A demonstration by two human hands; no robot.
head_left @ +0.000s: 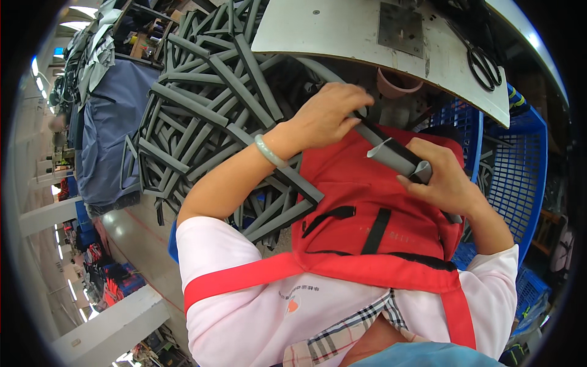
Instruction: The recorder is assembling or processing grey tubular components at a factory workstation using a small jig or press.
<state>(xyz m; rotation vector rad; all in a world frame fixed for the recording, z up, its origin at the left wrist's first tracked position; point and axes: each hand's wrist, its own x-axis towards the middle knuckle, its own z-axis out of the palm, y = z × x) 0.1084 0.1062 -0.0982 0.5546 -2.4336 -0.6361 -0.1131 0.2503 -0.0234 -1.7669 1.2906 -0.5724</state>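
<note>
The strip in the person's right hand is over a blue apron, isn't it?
Not quite: the apron is red, not blue, as the head view shows. The strip is indeed in the right hand, over it.

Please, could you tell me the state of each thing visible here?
Grey strip: held, a flap curled up
Right hand: closed on the strip
Left hand: fingers curled at the strip, grip unclear
Strip pile: jumbled
Scissors: lying on the table
Red apron: worn
Pink container: partly hidden
</note>
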